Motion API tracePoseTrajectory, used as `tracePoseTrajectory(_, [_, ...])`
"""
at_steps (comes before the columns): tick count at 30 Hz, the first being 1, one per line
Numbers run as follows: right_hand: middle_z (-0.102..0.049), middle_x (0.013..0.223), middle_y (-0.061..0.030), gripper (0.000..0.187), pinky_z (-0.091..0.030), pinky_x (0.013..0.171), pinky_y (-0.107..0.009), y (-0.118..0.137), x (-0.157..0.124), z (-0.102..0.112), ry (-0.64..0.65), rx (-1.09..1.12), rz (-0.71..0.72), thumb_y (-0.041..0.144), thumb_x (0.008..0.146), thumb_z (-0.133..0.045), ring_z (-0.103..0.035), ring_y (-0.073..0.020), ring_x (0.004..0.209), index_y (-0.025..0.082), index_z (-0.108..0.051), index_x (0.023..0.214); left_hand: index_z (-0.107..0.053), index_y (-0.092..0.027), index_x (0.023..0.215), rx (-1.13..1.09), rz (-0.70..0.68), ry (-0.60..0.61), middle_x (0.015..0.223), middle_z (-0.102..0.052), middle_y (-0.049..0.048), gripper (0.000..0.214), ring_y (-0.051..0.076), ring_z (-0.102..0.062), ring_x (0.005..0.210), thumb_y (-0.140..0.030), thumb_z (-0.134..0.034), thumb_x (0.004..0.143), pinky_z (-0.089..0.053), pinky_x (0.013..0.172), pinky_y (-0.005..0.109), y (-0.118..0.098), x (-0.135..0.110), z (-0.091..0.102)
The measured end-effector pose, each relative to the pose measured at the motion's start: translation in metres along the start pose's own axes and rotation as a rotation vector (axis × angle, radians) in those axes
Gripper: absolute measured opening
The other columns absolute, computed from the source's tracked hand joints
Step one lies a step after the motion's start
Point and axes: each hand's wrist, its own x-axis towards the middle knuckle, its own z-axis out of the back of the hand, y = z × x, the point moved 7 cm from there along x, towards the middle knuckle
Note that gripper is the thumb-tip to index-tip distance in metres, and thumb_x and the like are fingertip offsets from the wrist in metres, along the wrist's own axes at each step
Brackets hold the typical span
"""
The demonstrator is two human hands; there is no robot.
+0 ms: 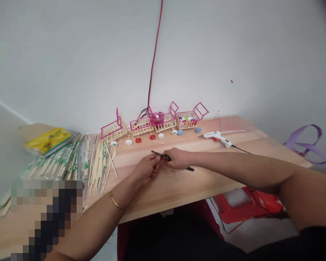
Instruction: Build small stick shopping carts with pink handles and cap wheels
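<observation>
My right hand [179,158] is closed around a dark slim tool [163,156], perhaps scissors or pliers, whose black handle sticks out behind the hand. My left hand [146,169] pinches at the tool's front end with fingers together; what lies between them is too small to make out. Both hands hover just above the wooden table [179,185], near its middle. A gold bangle sits on my left wrist.
A row of little pink-and-wood stick carts [152,125] with bottle-cap wheels lines the wall. A white glue gun [216,137] lies at the right. Loose and wrapped chopsticks [78,161] and a yellow packet [47,140] cover the left. A red stool [247,204] stands below the table.
</observation>
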Motion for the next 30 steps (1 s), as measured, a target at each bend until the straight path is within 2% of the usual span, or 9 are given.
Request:
tracePoseTrajectory(4, [-0.072,0.077,-0.0049,0.015,-0.043,0.053,-0.026,-0.006,0.000,0.004,0.141,-0.018,-0.020,0.031,0.076,-0.057,-0.064,-0.0196,0.064,0.020,-0.067,0.080,-0.056,-0.017,0.087,-0.012,0.118,0.130,0.055,-0.040,-0.0086,0.030,0.002,-0.023,0.036,-0.044,-0.065,0.077,-0.010,0.038,0.018,0.001,-0.005,-0.003])
tracePoseTrajectory(6, [-0.072,0.077,-0.0043,0.018,-0.043,0.054,-0.027,-0.015,-0.002,0.012,0.145,-0.057,-0.033,0.035,0.074,-0.061,-0.064,-0.0196,0.064,0.021,-0.068,0.083,-0.057,-0.016,0.085,0.015,0.167,0.223,0.055,-0.042,-0.0082,0.032,0.002,-0.024,0.036,-0.045,-0.067,0.075,-0.010,0.038,0.018,0.002,-0.009,-0.007])
tracePoseTrajectory(10, [-0.068,0.100,-0.0159,0.043,-0.046,0.074,-0.034,-0.045,-0.009,0.032,-0.057,-0.179,-0.076,0.040,0.075,-0.062,-0.064,-0.0291,0.089,0.013,-0.062,0.109,-0.058,-0.014,0.085,-0.020,0.151,0.339,0.054,-0.043,-0.0083,0.037,0.001,-0.022,0.037,-0.047,-0.069,0.073,-0.009,0.038,0.018,-0.002,-0.012,-0.011])
tracePoseTrajectory(14, [-0.061,0.115,-0.0235,0.063,-0.042,0.091,-0.044,-0.064,-0.013,0.034,-0.212,-0.249,-0.070,0.048,0.076,-0.065,-0.056,-0.0361,0.108,0.006,-0.056,0.122,-0.057,-0.014,0.083,-0.137,0.069,0.394,0.055,-0.043,-0.0078,0.033,0.000,-0.021,0.038,-0.043,-0.069,0.076,-0.009,0.039,0.018,-0.011,-0.013,-0.013])
tracePoseTrajectory(16, [-0.061,0.116,-0.0211,0.053,-0.041,0.094,-0.043,-0.055,-0.008,0.036,-0.317,-0.248,0.011,0.046,0.082,-0.061,-0.056,-0.0334,0.110,0.009,-0.059,0.120,-0.057,-0.013,0.083,-0.174,0.026,0.451,0.056,-0.044,-0.0072,0.030,0.000,-0.020,0.039,-0.041,-0.068,0.078,-0.010,0.040,0.018,-0.015,-0.015,-0.015])
tracePoseTrajectory(18, [-0.065,0.112,-0.0164,0.034,-0.041,0.094,-0.039,-0.034,0.003,0.038,-0.395,-0.210,0.141,0.035,0.093,-0.048,-0.057,-0.0273,0.107,0.013,-0.064,0.113,-0.058,-0.013,0.084,-0.192,0.016,0.548,0.056,-0.045,-0.0064,0.030,0.001,-0.020,0.039,-0.040,-0.068,0.079,-0.010,0.040,0.019,-0.016,-0.020,-0.020])
tracePoseTrajectory(21, [-0.064,0.116,-0.0149,0.030,-0.041,0.095,-0.033,0.001,0.034,0.033,-0.379,-0.139,0.250,0.022,0.096,-0.040,-0.057,-0.0222,0.109,0.013,-0.063,0.113,-0.061,-0.012,0.084,-0.149,0.052,0.711,0.056,-0.047,-0.0047,0.031,0.001,-0.022,0.038,-0.041,-0.070,0.078,-0.010,0.040,0.019,-0.015,-0.031,-0.025])
tracePoseTrajectory(25, [-0.065,0.114,-0.0152,0.024,-0.041,0.092,-0.030,0.034,0.079,0.020,-0.321,-0.128,0.257,0.016,0.093,-0.045,-0.059,-0.0206,0.105,0.011,-0.065,0.105,-0.066,-0.012,0.079,-0.016,0.089,0.864,0.054,-0.049,-0.0022,0.033,0.004,-0.031,0.040,-0.044,-0.073,0.074,-0.017,0.039,0.021,-0.015,-0.044,-0.023])
tracePoseTrajectory(30, [-0.068,0.105,-0.0170,0.023,-0.042,0.088,-0.029,0.037,0.105,0.010,-0.295,-0.086,0.158,0.009,0.089,-0.044,-0.061,-0.0213,0.098,0.008,-0.065,0.098,-0.069,-0.013,0.077,0.024,0.098,0.967,0.055,-0.054,0.0001,0.033,0.006,-0.038,0.041,-0.046,-0.075,0.072,-0.025,0.040,0.022,-0.015,-0.048,-0.019])
